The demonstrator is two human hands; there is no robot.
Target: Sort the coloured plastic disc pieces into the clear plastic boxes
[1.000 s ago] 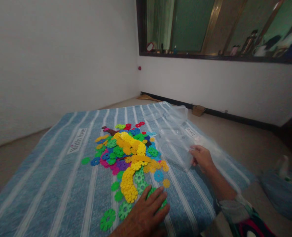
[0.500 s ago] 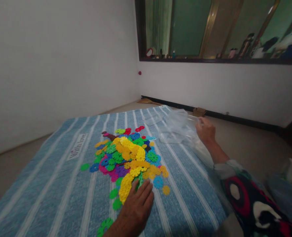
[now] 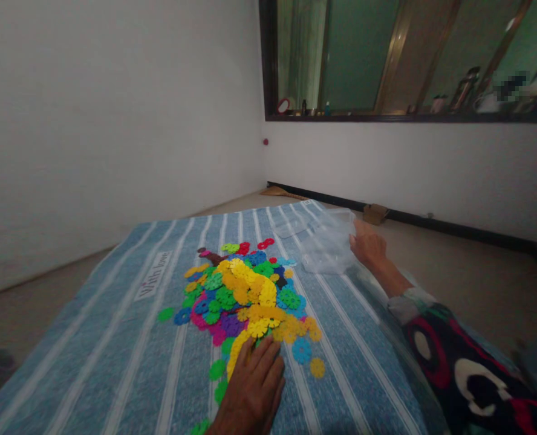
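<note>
My left hand (image 3: 256,377) rests palm down at the near end of a pile of colourful notched plastic discs (image 3: 250,296), fingers stretched over the yellow ones. What lies under its fingertips is partly hidden. At the far right side of the table, my right hand (image 3: 369,243) is closed on the rim of a clear plastic box (image 3: 325,251), which is tilted and slightly blurred. A flat clear piece, perhaps a lid (image 3: 291,228), lies left of the box. Several green discs (image 3: 217,370) lie loose beside my left hand.
A blue-and-white striped cloth (image 3: 114,338) covers the table and bears a "With love" label (image 3: 155,275). Clear plastic (image 3: 377,296) hangs along the right edge. A cardboard piece (image 3: 375,214) and a broom (image 3: 275,191) lie on the floor by the wall.
My right hand has drawn the clear box slightly left, and its shape shows more plainly. My left hand stays on the pile, now covering the green pieces at its fingertips. The view has shifted a little.
</note>
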